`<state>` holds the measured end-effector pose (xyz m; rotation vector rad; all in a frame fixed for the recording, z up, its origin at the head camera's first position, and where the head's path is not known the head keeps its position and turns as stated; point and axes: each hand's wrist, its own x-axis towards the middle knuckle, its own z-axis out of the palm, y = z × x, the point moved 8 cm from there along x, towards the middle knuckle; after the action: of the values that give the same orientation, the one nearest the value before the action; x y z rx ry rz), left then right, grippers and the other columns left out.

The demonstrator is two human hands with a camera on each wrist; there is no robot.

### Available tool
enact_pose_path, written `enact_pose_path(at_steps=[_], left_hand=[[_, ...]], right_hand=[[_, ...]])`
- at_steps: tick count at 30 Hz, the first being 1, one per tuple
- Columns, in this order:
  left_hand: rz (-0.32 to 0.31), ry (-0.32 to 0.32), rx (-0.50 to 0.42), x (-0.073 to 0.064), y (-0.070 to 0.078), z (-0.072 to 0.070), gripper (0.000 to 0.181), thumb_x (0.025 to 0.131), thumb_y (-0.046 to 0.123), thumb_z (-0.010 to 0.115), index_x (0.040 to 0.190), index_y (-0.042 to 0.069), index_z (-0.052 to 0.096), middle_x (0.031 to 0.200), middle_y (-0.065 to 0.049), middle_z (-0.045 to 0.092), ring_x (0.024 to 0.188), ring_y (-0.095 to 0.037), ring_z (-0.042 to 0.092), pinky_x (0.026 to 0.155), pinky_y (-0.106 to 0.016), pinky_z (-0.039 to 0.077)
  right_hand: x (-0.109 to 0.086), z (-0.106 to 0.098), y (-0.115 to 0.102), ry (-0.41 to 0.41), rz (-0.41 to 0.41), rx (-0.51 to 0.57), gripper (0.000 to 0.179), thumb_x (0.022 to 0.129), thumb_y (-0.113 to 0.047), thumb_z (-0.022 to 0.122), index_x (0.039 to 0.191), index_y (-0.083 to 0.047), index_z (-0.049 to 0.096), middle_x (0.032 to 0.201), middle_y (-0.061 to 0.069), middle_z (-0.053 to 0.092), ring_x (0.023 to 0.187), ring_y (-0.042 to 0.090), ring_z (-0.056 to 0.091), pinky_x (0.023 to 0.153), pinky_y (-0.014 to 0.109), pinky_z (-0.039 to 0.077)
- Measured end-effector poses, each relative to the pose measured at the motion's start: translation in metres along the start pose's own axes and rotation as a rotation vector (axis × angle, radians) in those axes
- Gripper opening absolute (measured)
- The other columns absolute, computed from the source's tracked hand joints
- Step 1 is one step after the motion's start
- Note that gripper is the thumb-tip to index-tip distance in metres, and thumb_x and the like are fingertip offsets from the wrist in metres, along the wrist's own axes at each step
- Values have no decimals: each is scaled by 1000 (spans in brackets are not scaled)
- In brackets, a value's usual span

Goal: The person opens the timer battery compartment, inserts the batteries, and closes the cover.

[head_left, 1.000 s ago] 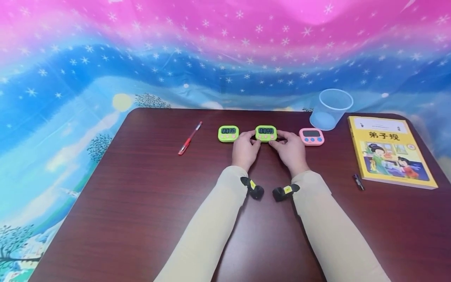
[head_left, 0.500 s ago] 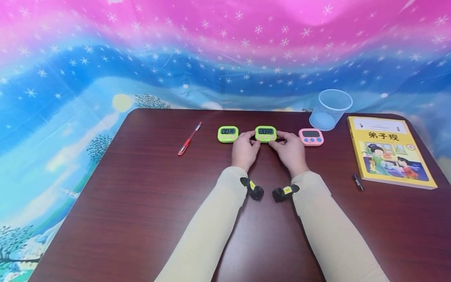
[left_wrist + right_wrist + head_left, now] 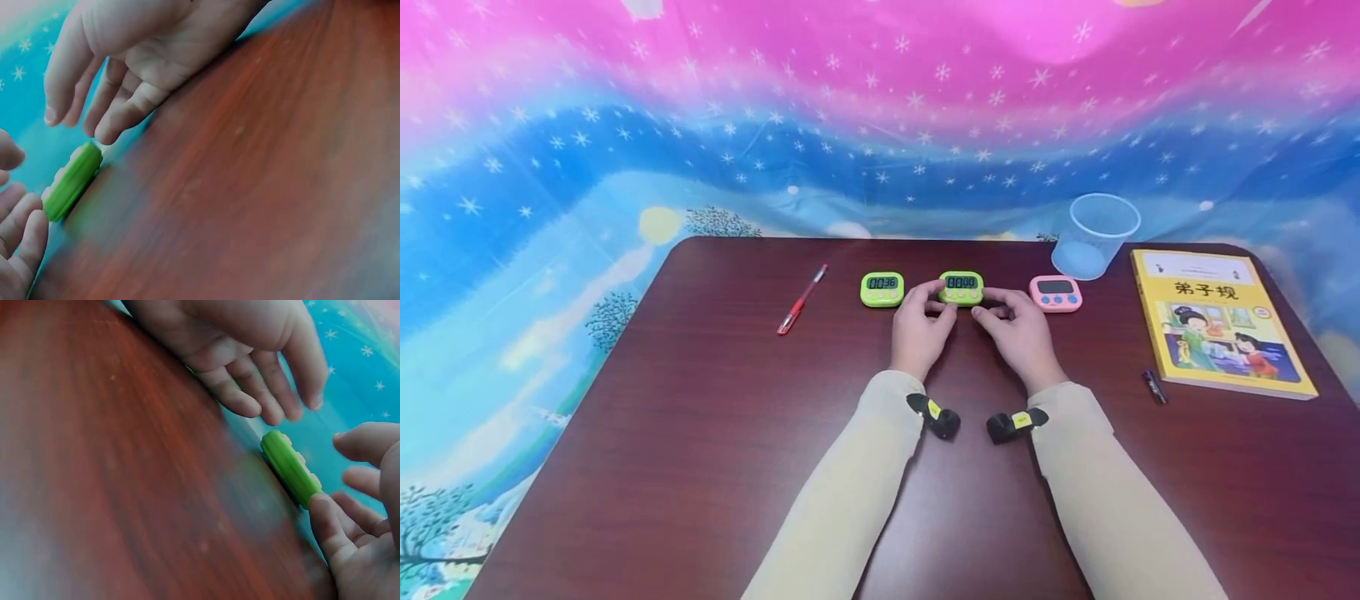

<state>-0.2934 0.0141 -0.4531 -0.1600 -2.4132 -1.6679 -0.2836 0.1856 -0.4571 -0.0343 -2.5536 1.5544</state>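
In the head view, a green digital timer (image 3: 961, 297) reading 00:00 lies between my hands. My left hand (image 3: 920, 335) is at its left side, index fingertip over the edge and thumb just in front. My right hand (image 3: 1024, 340) has its index fingertip by the right edge, its thumb apart from the timer. A second green timer (image 3: 882, 291), reading 00:36, lies to the left; a pink timer (image 3: 1056, 295) with a blank screen lies to the right. Both wrist views show the middle timer's green side (image 3: 74, 182) flat on the table, with loosely bent fingers around it.
A red pen (image 3: 802, 302) lies at the left on the dark wooden table (image 3: 715, 433). Behind the pink timer stands a clear plastic cup (image 3: 1092, 242). A yellow book (image 3: 1221, 325) lies at the right, with a small dark cylinder (image 3: 1154, 387) by its near corner.
The fingers have loosened from the middle timer, and the right thumb has drawn off it. The left timer's reading went from 00:35 to 00:36. The head view has shifted slightly.
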Motion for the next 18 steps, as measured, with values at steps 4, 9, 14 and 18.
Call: enact_pose_path(at_steps=[4,9,14,18], left_hand=[[95,14,-104,-4,15,7,37,92,11,71,129,6,64,118,-11,65,99,-15,68,82,-26,58],[183,-29,-137,-7,37,30,39,92,9,71,130,5,63,121,-13,64,108,-24,67,89,-32,58],[154,-115,-90,-10,48,60,43,93,12,72,134,8,60,129,-7,61,116,-18,63,92,-19,53],[82,-196,-42,-9,49,81,52,93,16,72,142,10,55,140,-4,58,124,-12,58,95,-14,49]], right_hand=[[-5,-12,-7,48,-58,61,40,94,-20,71,130,-4,65,119,12,64,93,13,61,76,15,51],[-5,-40,-19,172,-170,-6,37,92,-14,72,126,-2,67,114,14,65,93,16,62,80,19,52],[-3,-68,-12,238,-135,-62,42,92,-18,72,131,-4,65,118,17,61,106,30,63,96,41,54],[0,-86,7,266,-20,-103,49,93,-21,71,139,-7,59,132,15,58,118,30,59,104,43,49]])
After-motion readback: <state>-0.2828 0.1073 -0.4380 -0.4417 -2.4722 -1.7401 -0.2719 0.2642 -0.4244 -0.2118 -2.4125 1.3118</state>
